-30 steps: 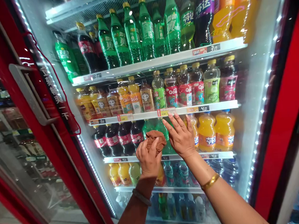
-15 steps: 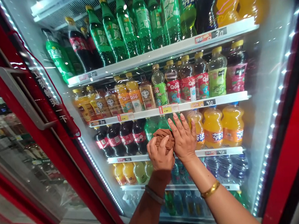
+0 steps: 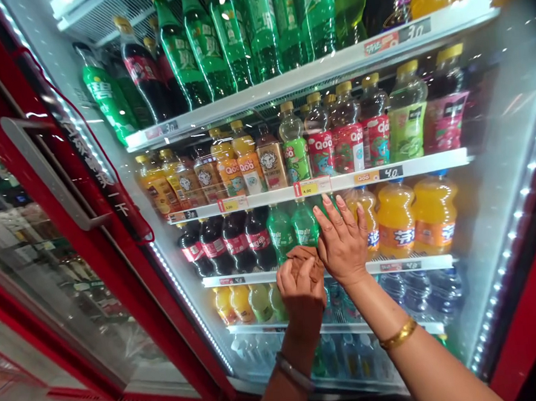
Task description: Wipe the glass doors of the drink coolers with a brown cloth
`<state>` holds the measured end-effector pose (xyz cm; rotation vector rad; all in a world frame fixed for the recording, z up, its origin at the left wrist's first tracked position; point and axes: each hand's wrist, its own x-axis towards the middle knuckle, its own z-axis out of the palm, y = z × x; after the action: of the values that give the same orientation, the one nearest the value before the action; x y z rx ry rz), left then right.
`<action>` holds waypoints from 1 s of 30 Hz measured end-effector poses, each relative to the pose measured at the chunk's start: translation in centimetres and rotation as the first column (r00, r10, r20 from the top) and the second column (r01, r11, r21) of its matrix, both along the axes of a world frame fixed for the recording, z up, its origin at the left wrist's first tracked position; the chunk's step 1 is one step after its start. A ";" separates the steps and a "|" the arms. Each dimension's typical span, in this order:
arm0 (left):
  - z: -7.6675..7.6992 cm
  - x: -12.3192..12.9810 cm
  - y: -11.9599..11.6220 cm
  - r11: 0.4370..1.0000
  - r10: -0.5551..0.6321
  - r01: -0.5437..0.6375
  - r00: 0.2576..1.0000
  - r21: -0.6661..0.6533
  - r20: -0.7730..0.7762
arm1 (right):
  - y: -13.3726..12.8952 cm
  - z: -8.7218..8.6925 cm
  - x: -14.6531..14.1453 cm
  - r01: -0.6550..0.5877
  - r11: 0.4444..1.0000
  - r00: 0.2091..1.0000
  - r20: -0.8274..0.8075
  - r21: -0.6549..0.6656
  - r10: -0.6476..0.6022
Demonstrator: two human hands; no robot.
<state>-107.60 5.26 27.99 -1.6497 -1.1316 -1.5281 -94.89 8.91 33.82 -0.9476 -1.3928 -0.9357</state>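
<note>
A crumpled brown cloth (image 3: 308, 260) is bunched under the curled fingers of my left hand (image 3: 301, 286), against the glass door (image 3: 254, 265) of a drinks fridge. Just to the right, my right hand (image 3: 344, 244) lies flat on the same glass with its fingers stretched and slightly apart, holding nothing. Behind the glass, green soda bottles (image 3: 292, 226) and orange soda bottles (image 3: 395, 217) stand on a shelf around the level of my hands. The palm side of both hands is hidden.
Shelves of bottles fill the fridge, with white price rails (image 3: 317, 188) along their fronts. To the left stands another red-framed door with a grey handle (image 3: 43, 172). A red frame edge (image 3: 524, 318) runs down the right side. Light strips line both sides.
My left hand and the cloth have moved down over the glass, towards the lower shelf rail. My right hand stays flat and is slightly higher relative to the shelves. The view has shifted closer.
</note>
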 end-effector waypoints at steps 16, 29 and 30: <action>2.2 0.6 0.4 0.999 -0.044 0.044 0.998 0.016 0.034 | -0.1 -0.1 -0.1 0.006 1.000 1.000 0.006 0.021 -0.006; 4.0 -1.8 1.0 0.997 0.068 -0.071 0.996 0.044 0.060 | -0.4 -0.1 -0.1 -0.017 1.000 1.000 -0.004 -0.020 0.017; 3.3 -1.8 0.8 0.998 0.054 -0.053 0.998 0.043 -0.024 | -0.3 -0.1 -0.1 -0.016 1.000 1.000 -0.004 -0.017 0.016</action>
<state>-109.35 6.08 31.28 -1.5941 -1.1143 -1.4838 -94.94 8.57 33.70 -0.9500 -1.4050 -0.9106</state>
